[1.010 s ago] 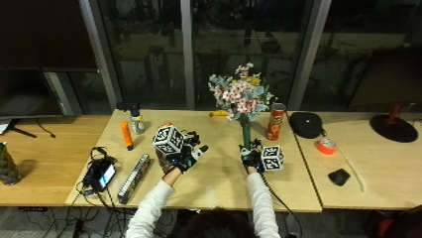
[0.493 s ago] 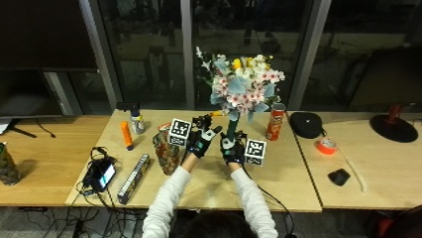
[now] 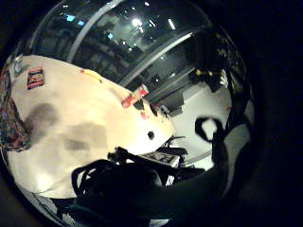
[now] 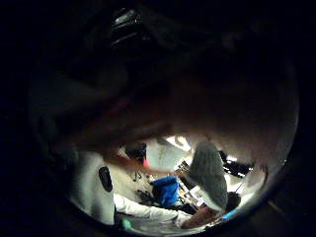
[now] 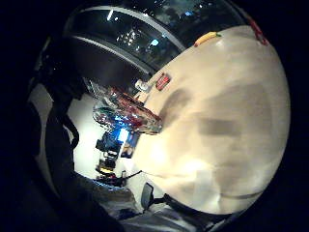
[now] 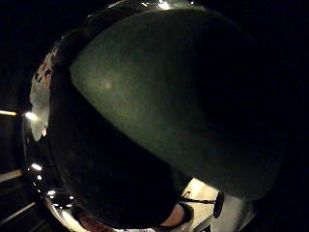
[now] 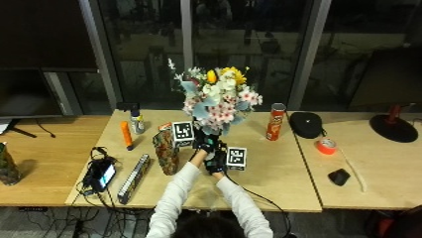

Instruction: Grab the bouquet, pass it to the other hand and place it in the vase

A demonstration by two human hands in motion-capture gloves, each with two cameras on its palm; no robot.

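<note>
I hold the bouquet [image 7: 216, 101] up in front of me with both hands close together on its stems. A second ago it was off to my right, over by the red can [image 7: 274, 121], and only my right hand [image 7: 216, 163] was near it. Now the flowers have moved to the middle of the surface [image 7: 277, 168] and sit high above it. My left hand [image 7: 202, 144] has come over and is just above my right hand on the stems.

I think this is the pass from one hand to the other. My right grip looks clamped around the low part of the stems. My left grip looks curled on the stems too, a bit higher up.

The vase [image 7: 166, 151] stands on the surface just to my left, close to my left arm. It is tall with a busy pattern, and nothing is in it yet.

Next my right hand should let go, so my left hand can carry the flowers over the vase. The bunch is big on top, so it could tip.
</note>
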